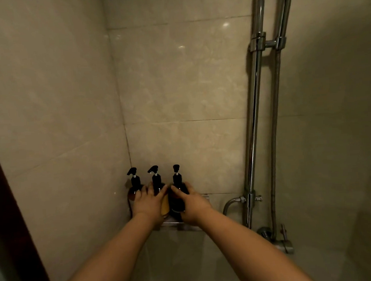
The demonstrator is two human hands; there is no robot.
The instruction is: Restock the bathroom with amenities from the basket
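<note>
Three dark pump bottles stand in a row on a small metal shelf (176,224) in the shower corner. My left hand (148,202) wraps around the middle bottle (156,179), and its fingers also touch the left bottle (135,182). My right hand (191,203) grips the right bottle (177,197) from its right side. All three pump heads are upright. The bottles' lower parts are mostly hidden by my hands. No basket is in view.
Chrome shower pipes (254,114) and a hose run down the wall at the right, ending in a mixer valve (282,243). Beige tiled walls close in the corner. A dark door frame (9,216) edges the left side.
</note>
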